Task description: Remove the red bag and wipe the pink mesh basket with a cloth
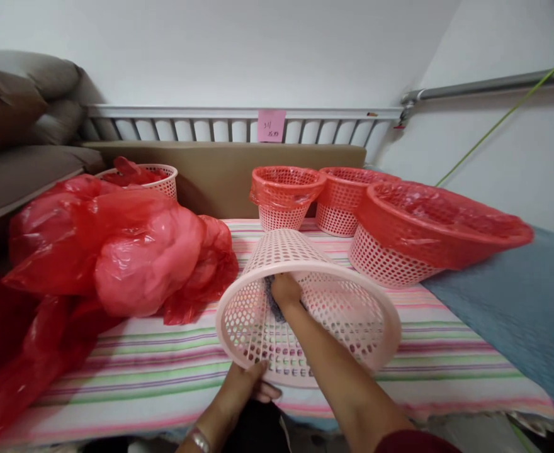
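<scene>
A pale pink perforated plastic wastebasket (284,250) lies on its side on the striped cloth, its mouth facing me. My left hand (251,382) grips the lower left of its rim, thumb over the edge and fingers underneath. Reaching inside the basket, my right hand (286,292) is closed on a dark grey cloth (275,302) pressed against the inner left wall. Part of the cloth is hidden behind the hand.
Several red bags (149,251) lie heaped at left. Behind them stands another pink wastebasket (168,182). Three baskets with red liners, one of them a near basket (395,261), stand at back and right. Grey cushions (26,170), a radiator (201,129) and a pink note (271,126) border the striped cloth (158,371).
</scene>
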{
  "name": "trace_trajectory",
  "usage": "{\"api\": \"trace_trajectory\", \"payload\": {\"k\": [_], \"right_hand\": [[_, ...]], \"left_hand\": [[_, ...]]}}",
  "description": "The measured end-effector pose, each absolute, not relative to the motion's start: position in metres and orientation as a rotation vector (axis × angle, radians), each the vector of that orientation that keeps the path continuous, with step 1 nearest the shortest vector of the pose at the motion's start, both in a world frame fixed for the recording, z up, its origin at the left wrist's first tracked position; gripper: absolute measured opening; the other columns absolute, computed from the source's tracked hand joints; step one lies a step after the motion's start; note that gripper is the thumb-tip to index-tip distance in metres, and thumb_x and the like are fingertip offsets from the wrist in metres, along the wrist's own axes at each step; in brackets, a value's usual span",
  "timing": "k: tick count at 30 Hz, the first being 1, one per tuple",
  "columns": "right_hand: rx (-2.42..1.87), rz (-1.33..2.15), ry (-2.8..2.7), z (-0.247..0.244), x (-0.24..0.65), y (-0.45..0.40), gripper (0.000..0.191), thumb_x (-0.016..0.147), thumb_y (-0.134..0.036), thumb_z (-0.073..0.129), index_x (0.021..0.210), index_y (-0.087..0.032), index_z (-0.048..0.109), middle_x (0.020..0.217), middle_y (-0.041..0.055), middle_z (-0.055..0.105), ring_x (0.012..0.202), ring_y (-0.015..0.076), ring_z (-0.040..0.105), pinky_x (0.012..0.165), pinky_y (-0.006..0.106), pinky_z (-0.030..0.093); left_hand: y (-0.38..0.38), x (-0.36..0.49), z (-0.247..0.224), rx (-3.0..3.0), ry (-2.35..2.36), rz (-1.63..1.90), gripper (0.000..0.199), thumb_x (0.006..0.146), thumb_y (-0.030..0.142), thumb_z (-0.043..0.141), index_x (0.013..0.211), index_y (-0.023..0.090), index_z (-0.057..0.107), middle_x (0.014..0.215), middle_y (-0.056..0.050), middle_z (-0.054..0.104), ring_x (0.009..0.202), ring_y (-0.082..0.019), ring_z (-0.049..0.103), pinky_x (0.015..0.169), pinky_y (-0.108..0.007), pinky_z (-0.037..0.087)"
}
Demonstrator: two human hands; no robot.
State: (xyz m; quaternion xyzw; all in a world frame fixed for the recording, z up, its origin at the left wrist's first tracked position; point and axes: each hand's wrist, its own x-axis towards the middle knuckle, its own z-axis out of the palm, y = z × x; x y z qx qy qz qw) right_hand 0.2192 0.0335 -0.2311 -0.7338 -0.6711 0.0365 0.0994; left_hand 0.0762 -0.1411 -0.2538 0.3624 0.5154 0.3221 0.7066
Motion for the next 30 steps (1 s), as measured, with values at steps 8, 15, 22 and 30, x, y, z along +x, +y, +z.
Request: {"api": "trace_trajectory", "payload": {"k": [8, 15, 22, 30], "right_hand": [[-2.141, 0.100, -2.086, -0.226, 0.205, -0.025, 0.037, 0.089, -0.020, 0.038, 0.123, -0.022, 0.051, 0.108, 0.0114, 0.058, 0.091, 0.0232, 0.060, 0.073, 0.031, 0.043], [-1.932, 0.132, -2.314, -0.235, 0.213, -0.127, 0.035, 0.079, -0.022, 0.056, 0.114, -0.026, 0.054, 0.113, 0.0078, 0.055, 0.095, 0.0210, 0.058, 0.076, 0.027, 0.041], [-1.843, 0.111, -2.347, -0.229, 0.215, -0.128, 0.035, 0.077, -0.018, 0.056, 0.110, -0.026, 0.056, 0.105, 0.0070, 0.057, 0.092, 0.0217, 0.058, 0.076, 0.029, 0.043], [-1.850, 0.057, -2.308, -0.233, 0.209, -0.092, 0.032, 0.081, -0.018, 0.049, 0.110, -0.022, 0.059, 0.101, 0.0104, 0.060, 0.087, 0.0251, 0.060, 0.072, 0.032, 0.044]], "left_hand": [[-0.146, 0.076, -0.256, 0.816, 1.141, 0.760, 0.060, 0.070, 0.049, 0.067, 0.110, 0.008, 0.049, 0.084, -0.017, 0.074, 0.064, -0.022, 0.072, 0.052, -0.024, 0.053], [-0.148, 0.078, -0.260, 0.851, 1.119, 0.826, 0.074, 0.063, 0.045, 0.072, 0.124, 0.011, 0.047, 0.058, -0.002, 0.070, 0.053, -0.019, 0.067, 0.053, -0.027, 0.052], [-0.147, 0.055, -0.253, 0.794, 1.354, 0.925, 0.058, 0.068, 0.058, 0.063, 0.099, 0.009, 0.058, 0.061, -0.011, 0.072, 0.051, -0.023, 0.069, 0.042, -0.026, 0.049], [-0.148, 0.038, -0.259, 0.841, 1.429, 0.957, 0.047, 0.069, 0.058, 0.063, 0.081, 0.012, 0.062, 0.040, -0.007, 0.065, 0.036, -0.020, 0.062, 0.038, -0.024, 0.046]]}}
